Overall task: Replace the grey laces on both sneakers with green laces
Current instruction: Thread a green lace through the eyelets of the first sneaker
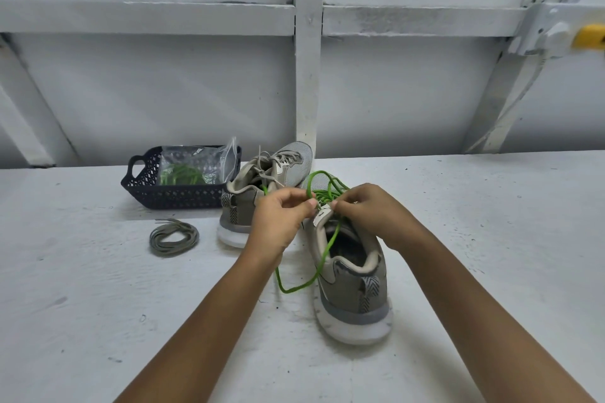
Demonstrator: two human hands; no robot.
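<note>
Two grey sneakers stand on the white table. The near sneaker (352,291) has its heel toward me and carries a green lace (322,258) threaded through its eyelets, with loops above the toe and one long end trailing down over the collar onto the table. My left hand (283,216) pinches the green lace at the left of the tongue. My right hand (368,209) pinches it at the right. The far sneaker (262,180) behind my left hand still wears grey laces. A coiled grey lace (174,236) lies loose on the table at the left.
A dark plastic basket (144,186) at the back left holds a clear bag with another green lace (181,175) inside. A white framed wall rises right behind the table. A yellow object (589,36) is fixed at the upper right.
</note>
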